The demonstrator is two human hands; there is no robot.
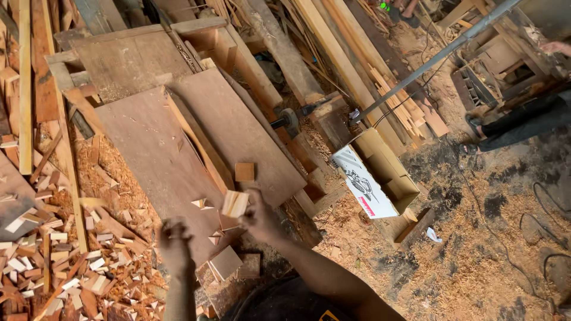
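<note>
My right hand (260, 219) grips a small pale wood block (235, 204) over the near edge of a brown saw table (196, 142). My left hand (174, 242) hovers lower left of it, fingers curled, and blur hides whether anything is in it. A small square block (244, 172) lies on the table just beyond the held block. A flat square offcut (225, 262) rests at the table's near corner, between my arms. A saw slot runs through the table's middle.
Heaps of small wood offcuts (53, 255) and sawdust cover the ground at left. An open cardboard box (380, 178) sits to the right. Long planks (351, 65) lean beyond. Another person's leg and sandal (511, 128) show at far right beside a metal pole (434, 59).
</note>
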